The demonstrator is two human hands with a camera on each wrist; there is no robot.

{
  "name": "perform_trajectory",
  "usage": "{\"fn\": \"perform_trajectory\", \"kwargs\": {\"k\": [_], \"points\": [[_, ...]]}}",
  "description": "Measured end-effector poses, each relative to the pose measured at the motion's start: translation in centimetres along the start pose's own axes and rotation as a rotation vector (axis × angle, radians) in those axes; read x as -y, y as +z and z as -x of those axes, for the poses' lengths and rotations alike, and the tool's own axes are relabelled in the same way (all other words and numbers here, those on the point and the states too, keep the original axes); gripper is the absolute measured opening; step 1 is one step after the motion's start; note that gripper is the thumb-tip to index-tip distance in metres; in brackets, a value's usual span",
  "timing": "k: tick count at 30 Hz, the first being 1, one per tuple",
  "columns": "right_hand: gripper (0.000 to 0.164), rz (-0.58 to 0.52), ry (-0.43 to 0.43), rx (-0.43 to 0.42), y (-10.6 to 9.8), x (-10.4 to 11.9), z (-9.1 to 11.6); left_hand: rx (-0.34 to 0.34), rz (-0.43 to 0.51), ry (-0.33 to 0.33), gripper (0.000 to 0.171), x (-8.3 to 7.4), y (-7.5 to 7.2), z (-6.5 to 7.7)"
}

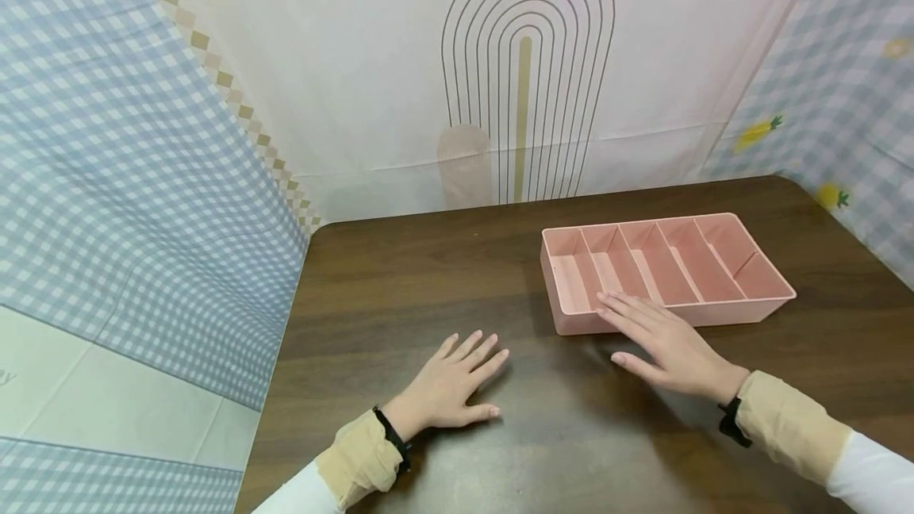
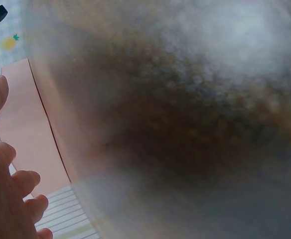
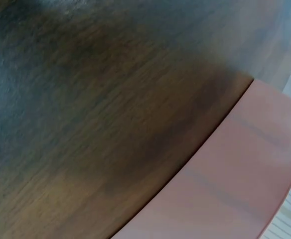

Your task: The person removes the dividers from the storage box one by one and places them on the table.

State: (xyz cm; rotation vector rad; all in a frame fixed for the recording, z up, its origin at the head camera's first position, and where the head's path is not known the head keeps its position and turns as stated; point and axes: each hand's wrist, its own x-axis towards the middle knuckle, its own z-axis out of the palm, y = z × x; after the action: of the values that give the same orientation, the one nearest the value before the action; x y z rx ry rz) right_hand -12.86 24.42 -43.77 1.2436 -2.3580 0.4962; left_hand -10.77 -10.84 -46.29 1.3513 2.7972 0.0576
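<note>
A pink divided storage box (image 1: 681,312) sits on the wooden table at the right, its several narrow compartments holding nothing that I can see. My right hand (image 1: 667,347) is palm down with fingers extended over the box's near rim; whether the fingertips touch it, I cannot tell. To the left of the box, my left hand (image 1: 450,387) is held low over the table with fingers spread and nothing in it. Its fingers (image 2: 26,184) line the left edge of the left wrist view, with the box wall (image 2: 33,124) beyond. The right wrist view shows the box's side (image 3: 215,184) but no fingers.
The dark wooden table (image 1: 400,284) runs back to a white cloth (image 1: 357,62) with arch lines. Blue checked cloth (image 1: 178,205) hangs at the left, and more checked cloth (image 1: 857,101) with pineapple prints at the right.
</note>
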Motion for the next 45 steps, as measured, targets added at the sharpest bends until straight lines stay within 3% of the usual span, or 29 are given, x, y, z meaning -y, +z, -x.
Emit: {"fn": "perform_trajectory", "kwargs": {"k": [13, 21, 27, 45], "points": [[0.061, 0.014, 0.193, -0.018, -1.7, -1.5, 0.6, 0.001, -0.003, 0.008, 0.073, 0.0, 0.1, 0.1], [0.049, 0.040, 0.172, -0.144, -2.5, -2.6, 0.7, -0.007, -0.016, 0.011, 0.073, -0.1, 0.1, 0.2], [0.048, 0.043, 0.201, -0.193, -3.0, -3.4, 1.0, -0.009, -0.019, 0.007, 0.072, -0.1, 0.1, 0.3], [0.041, 0.110, 0.321, -0.235, -4.9, -5.1, 1.6, 0.010, 0.013, -0.002, 0.071, -0.1, 0.1, 0.3]]}}
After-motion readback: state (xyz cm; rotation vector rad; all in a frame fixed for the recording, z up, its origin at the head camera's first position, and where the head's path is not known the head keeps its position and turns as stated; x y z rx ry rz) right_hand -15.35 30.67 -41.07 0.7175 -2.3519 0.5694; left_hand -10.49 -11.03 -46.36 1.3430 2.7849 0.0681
